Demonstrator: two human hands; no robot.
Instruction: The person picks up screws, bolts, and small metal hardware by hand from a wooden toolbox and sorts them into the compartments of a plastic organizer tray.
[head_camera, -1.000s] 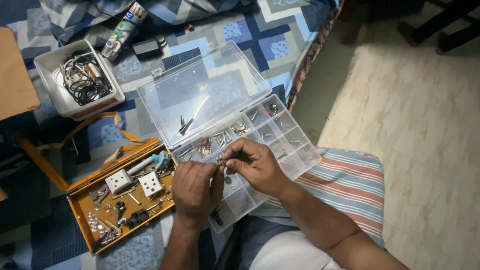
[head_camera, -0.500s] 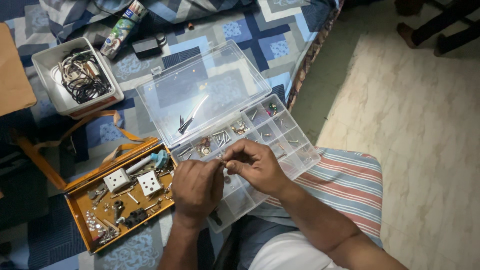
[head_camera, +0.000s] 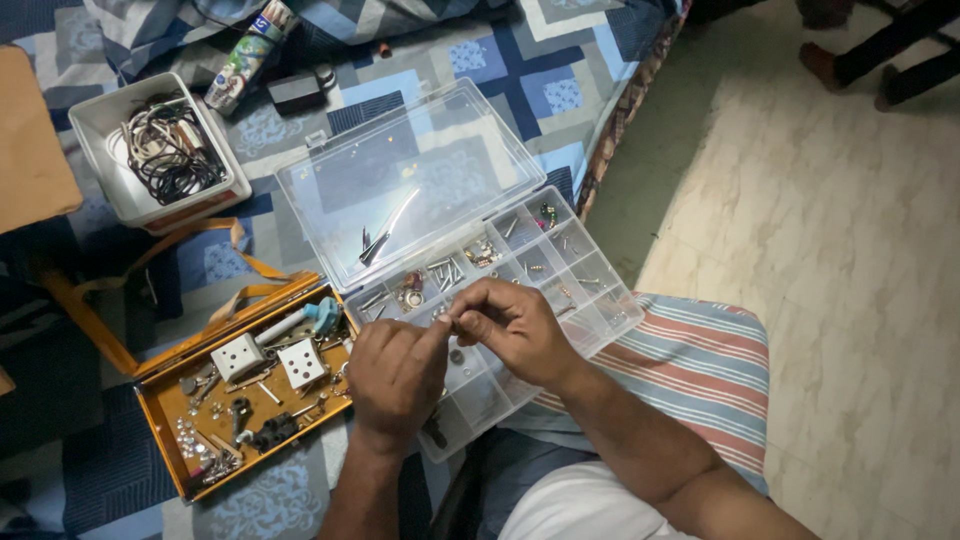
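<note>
Clear plastic compartment organiser box (head_camera: 560, 265) lies open under both hands; left hand (head_camera: 395, 375) and right hand (head_camera: 510, 330) pinch something tiny together, too small to identify; sorting looks mid-way.

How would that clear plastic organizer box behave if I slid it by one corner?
The clear organizer box looks thin and light, so it would probably flex. Its open lid lies flat behind and might flop or drag. The small metal parts in the compartments would likely rattle and could hop between dividers.

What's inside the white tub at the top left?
The white tub holds a tangle of black and white cables. Whatever lies underneath them is covered, so it cannot be seen.
</note>
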